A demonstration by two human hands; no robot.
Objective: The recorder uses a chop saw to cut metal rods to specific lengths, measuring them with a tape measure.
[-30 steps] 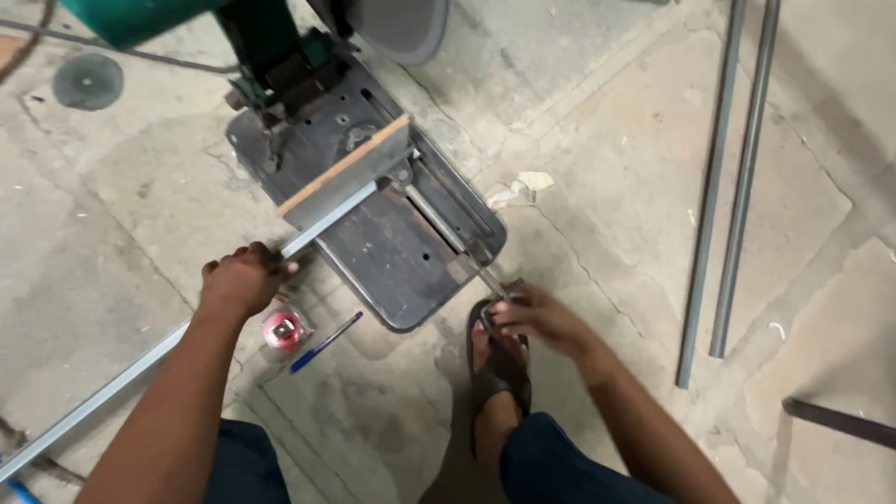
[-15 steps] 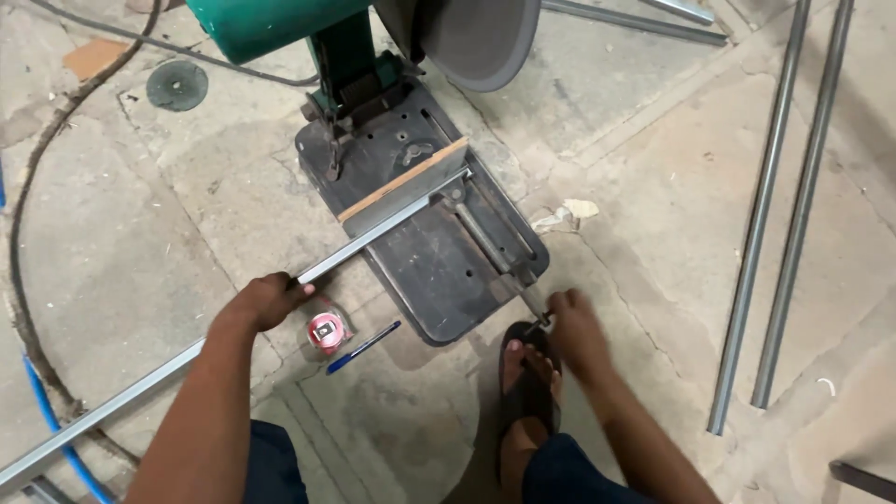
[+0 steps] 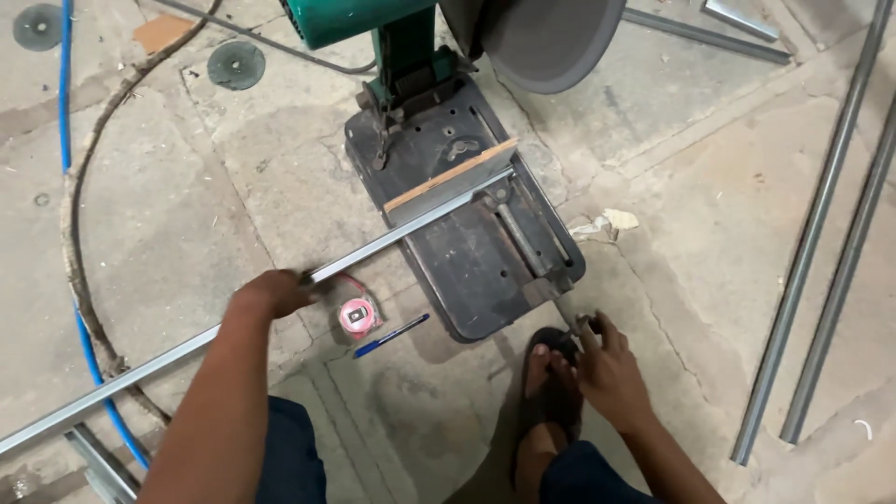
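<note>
Gripping the metal rail [image 3: 373, 247], left hand [image 3: 271, 294] hides its fingers; right hand [image 3: 607, 364] seemingly pinches the vise handle [image 3: 571, 322]

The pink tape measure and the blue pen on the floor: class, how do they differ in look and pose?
The tape measure is round, squat and pink; the pen is thin, straight and blue. The tape measure lies right beside the left hand; the pen lies farther from it, slanted toward the saw base. Both rest on the concrete floor.

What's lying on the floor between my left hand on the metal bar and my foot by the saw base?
In the head view, a pink tape measure and a blue pen lie on the concrete between the left hand and the foot.
</note>
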